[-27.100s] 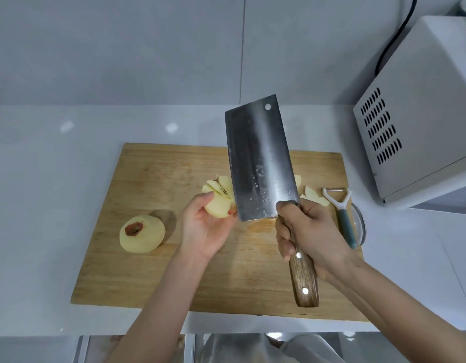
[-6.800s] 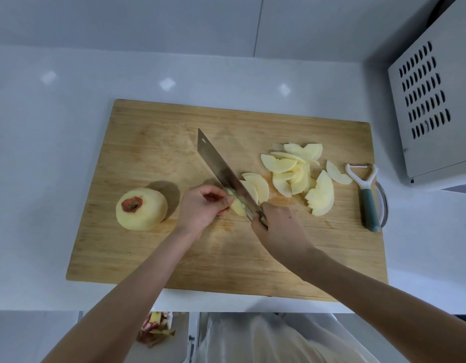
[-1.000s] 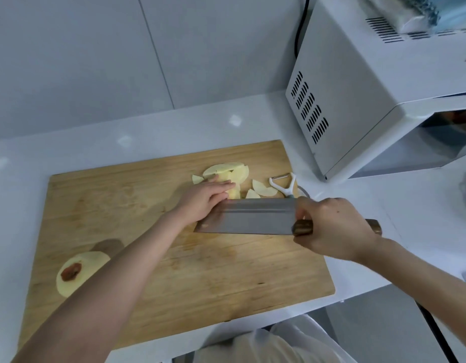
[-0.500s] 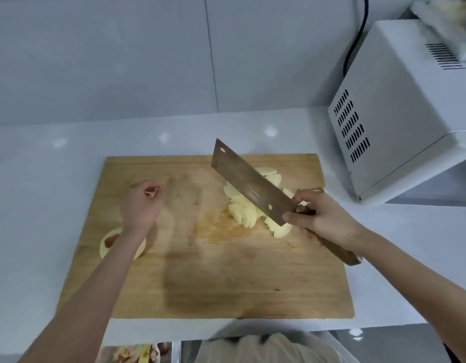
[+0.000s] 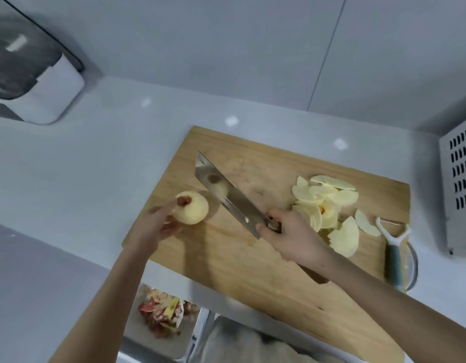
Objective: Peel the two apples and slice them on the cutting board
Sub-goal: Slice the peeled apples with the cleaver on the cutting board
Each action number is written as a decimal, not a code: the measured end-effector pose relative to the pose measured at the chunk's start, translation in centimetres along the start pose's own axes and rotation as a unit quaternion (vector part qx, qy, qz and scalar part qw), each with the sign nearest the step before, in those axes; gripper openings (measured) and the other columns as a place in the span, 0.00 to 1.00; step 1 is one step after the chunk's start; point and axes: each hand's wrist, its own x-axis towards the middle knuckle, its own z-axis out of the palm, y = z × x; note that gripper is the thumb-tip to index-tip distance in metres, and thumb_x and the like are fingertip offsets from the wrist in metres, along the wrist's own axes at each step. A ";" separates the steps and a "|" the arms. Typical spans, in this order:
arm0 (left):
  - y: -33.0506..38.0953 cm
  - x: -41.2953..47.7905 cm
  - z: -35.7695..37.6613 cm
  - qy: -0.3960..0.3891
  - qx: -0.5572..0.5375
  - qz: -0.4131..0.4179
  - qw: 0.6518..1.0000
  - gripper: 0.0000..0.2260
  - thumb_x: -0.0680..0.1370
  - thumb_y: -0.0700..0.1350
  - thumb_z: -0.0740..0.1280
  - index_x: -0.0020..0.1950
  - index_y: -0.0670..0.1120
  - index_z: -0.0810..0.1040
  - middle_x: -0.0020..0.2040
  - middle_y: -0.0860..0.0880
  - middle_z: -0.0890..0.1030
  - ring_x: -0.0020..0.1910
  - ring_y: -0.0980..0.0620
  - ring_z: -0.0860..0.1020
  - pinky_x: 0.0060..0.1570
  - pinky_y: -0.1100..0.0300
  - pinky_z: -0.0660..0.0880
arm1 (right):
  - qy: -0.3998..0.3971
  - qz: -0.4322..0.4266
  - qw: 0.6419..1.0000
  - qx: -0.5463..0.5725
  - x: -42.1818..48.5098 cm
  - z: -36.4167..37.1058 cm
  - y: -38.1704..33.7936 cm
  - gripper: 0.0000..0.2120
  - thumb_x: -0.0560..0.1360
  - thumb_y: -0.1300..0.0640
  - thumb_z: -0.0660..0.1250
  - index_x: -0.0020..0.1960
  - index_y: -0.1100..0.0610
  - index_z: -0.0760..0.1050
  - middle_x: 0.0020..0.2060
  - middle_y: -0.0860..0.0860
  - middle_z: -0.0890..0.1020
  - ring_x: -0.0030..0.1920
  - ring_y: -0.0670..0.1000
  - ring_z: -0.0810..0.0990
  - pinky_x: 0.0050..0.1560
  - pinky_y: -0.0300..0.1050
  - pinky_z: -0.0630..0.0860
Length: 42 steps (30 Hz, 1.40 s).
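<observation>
A peeled whole apple (image 5: 193, 212) with a brown stem pit sits near the left end of the wooden cutting board (image 5: 252, 265). My left hand (image 5: 156, 226) reaches it from the left, fingers spread and touching its side. My right hand (image 5: 289, 238) grips the wooden handle of a cleaver (image 5: 228, 195), whose blade slants up-left over the board just right of the apple. A pile of pale apple slices (image 5: 328, 208) lies at the board's right side.
A white and teal peeler (image 5: 392, 247) lies at the board's right edge. A white appliance (image 5: 459, 184) stands at the far right, another white device (image 5: 35, 82) at the back left. Red and yellow peels (image 5: 161, 315) lie in a bin below the counter edge.
My left hand has moved down to the whole apple and now touches it. The cleaver has swung left, away from the slices and towards the apple. The camera has turned left.
</observation>
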 end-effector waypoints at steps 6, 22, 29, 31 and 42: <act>-0.4 0.2 1.9 -0.029 -0.018 0.008 0.999 0.17 0.72 0.43 0.74 0.59 0.40 0.78 0.54 0.43 0.80 0.54 0.45 0.80 0.52 0.52 0.80 | 0.017 -0.009 0.999 -0.050 0.4 0.7 -0.7 0.13 0.78 0.53 0.62 0.41 0.62 0.72 0.26 0.50 0.72 0.23 0.47 0.70 0.26 0.47 0.70; -0.5 -0.5 8.3 -0.115 0.051 0.035 0.991 0.20 0.74 0.41 0.73 0.63 0.39 0.73 0.55 0.42 0.79 0.46 0.48 0.82 0.46 0.52 0.81 | 0.051 0.005 0.978 -0.200 0.0 -0.3 -2.5 0.11 0.80 0.54 0.57 0.41 0.56 0.70 0.27 0.47 0.71 0.28 0.45 0.69 0.26 0.39 0.63; -0.3 -0.5 8.4 -0.106 0.056 0.030 0.992 0.22 0.73 0.41 0.73 0.65 0.38 0.73 0.56 0.41 0.80 0.48 0.46 0.82 0.43 0.54 0.82 | 0.044 -0.004 0.967 -0.250 0.6 0.6 -3.3 0.10 0.81 0.54 0.54 0.42 0.55 0.66 0.27 0.48 0.69 0.27 0.48 0.69 0.26 0.41 0.64; -0.2 -0.5 8.4 -0.110 0.055 0.028 0.992 0.22 0.73 0.41 0.74 0.65 0.38 0.73 0.55 0.41 0.80 0.47 0.46 0.82 0.43 0.54 0.82 | 0.045 -0.001 0.963 -0.267 0.6 0.7 -3.5 0.10 0.81 0.54 0.54 0.42 0.55 0.65 0.27 0.48 0.69 0.26 0.47 0.67 0.25 0.40 0.62; 0.3 0.0 8.5 -0.107 0.047 -0.002 0.993 0.22 0.71 0.38 0.75 0.63 0.38 0.74 0.49 0.43 0.81 0.44 0.47 0.82 0.44 0.51 0.82 | 0.014 0.020 0.957 -0.288 0.5 0.5 -4.1 0.10 0.81 0.56 0.53 0.40 0.53 0.62 0.28 0.47 0.69 0.27 0.45 0.67 0.29 0.42 0.67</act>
